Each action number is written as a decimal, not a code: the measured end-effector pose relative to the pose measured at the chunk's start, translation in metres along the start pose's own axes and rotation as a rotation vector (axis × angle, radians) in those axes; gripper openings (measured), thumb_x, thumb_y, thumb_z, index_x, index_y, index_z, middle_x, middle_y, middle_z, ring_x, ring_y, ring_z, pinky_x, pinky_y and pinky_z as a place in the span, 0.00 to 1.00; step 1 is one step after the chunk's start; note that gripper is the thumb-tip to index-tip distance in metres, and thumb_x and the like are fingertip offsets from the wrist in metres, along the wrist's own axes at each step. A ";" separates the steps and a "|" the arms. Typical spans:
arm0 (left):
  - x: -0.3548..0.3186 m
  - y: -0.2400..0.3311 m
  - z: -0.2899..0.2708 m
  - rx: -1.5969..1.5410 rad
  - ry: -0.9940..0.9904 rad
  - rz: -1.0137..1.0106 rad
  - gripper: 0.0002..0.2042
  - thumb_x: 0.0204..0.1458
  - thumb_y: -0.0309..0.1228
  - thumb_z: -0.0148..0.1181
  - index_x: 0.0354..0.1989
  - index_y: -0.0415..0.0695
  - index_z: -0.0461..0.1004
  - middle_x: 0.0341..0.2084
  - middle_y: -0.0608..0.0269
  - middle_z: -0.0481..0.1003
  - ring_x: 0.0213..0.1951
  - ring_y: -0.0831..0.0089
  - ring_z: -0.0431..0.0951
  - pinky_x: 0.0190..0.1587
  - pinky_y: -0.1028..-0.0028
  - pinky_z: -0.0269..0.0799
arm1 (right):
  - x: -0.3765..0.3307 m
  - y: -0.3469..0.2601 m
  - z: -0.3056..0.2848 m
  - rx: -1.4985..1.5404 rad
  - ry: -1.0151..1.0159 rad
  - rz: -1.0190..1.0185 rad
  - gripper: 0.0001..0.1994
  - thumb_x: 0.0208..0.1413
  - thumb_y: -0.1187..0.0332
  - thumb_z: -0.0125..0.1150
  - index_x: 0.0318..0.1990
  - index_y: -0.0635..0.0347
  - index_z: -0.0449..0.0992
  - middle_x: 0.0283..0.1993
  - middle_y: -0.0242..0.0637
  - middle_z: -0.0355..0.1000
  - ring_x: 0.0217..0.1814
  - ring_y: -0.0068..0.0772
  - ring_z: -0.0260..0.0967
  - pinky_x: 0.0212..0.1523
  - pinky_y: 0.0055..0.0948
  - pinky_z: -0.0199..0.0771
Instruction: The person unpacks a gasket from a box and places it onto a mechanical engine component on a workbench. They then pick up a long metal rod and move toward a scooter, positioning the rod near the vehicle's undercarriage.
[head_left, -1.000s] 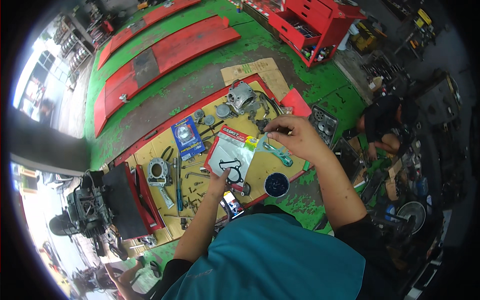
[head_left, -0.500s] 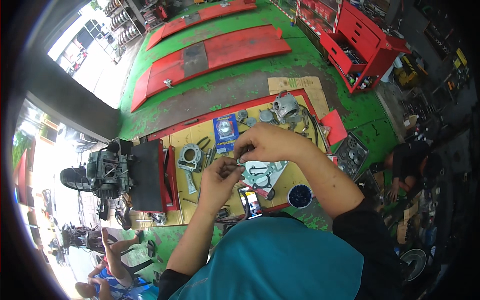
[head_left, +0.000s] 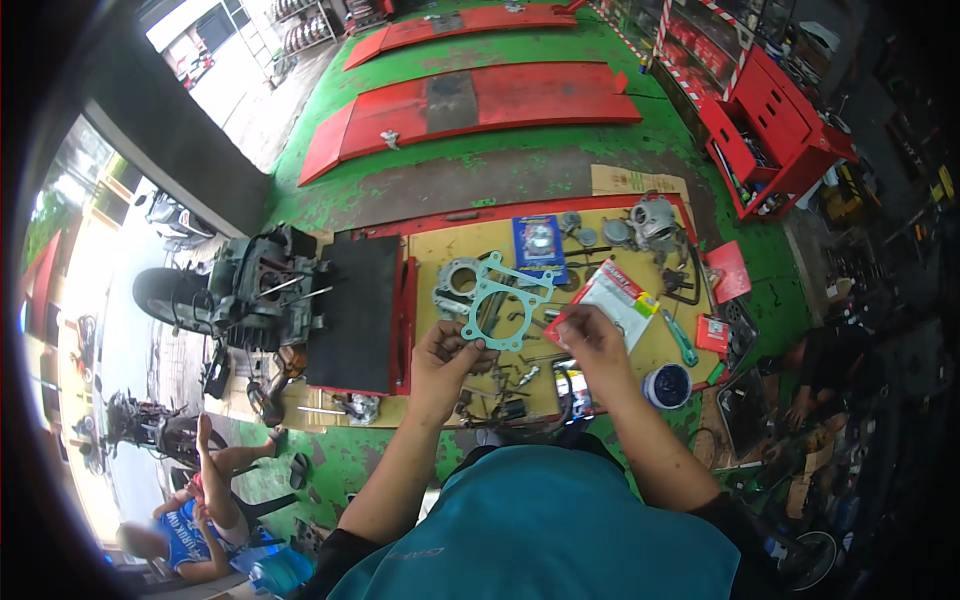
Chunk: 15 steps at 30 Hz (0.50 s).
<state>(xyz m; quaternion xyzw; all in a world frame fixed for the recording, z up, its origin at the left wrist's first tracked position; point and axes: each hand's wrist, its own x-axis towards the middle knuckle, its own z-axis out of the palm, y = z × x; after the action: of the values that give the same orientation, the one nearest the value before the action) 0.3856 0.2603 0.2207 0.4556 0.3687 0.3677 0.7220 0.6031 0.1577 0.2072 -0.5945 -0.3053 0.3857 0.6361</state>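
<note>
1. Green floor [head_left: 650, 140] with red ramps [head_left: 550, 95] lies beyond your cardboard-covered worktable [head_left: 425, 243].
2. Your left hand [head_left: 447, 358] pinches the teal gasket [head_left: 474, 315] by its lower-left edge, raised over the table, with the cylinder block [head_left: 447, 292] partly behind it.
3. Your right hand [head_left: 597, 342] has its fingers drawn together over the lower-left part of the red-and-white gasket packet [head_left: 625, 318]; you cannot tell whether it grips anything.
4. To your right sit a teal box cutter [head_left: 681, 340] and a tub of dark paste [head_left: 667, 386].

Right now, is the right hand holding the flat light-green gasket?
No, the left hand pinches the flat light-green gasket by its lower left edge.
</note>
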 end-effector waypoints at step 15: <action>-0.052 0.004 -0.111 0.128 0.222 0.004 0.08 0.64 0.27 0.66 0.44 0.33 0.78 0.37 0.56 0.84 0.41 0.68 0.87 0.47 0.70 0.84 | -0.018 0.047 0.124 -0.199 -0.494 0.123 0.08 0.65 0.69 0.69 0.38 0.63 0.76 0.33 0.29 0.78 0.34 0.15 0.70 0.36 0.23 0.70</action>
<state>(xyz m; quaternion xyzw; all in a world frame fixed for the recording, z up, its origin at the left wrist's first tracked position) 0.2648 0.2596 0.2004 0.4578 0.4681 0.3931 0.6456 0.4826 0.2065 0.1747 -0.5596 -0.4509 0.5249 0.4560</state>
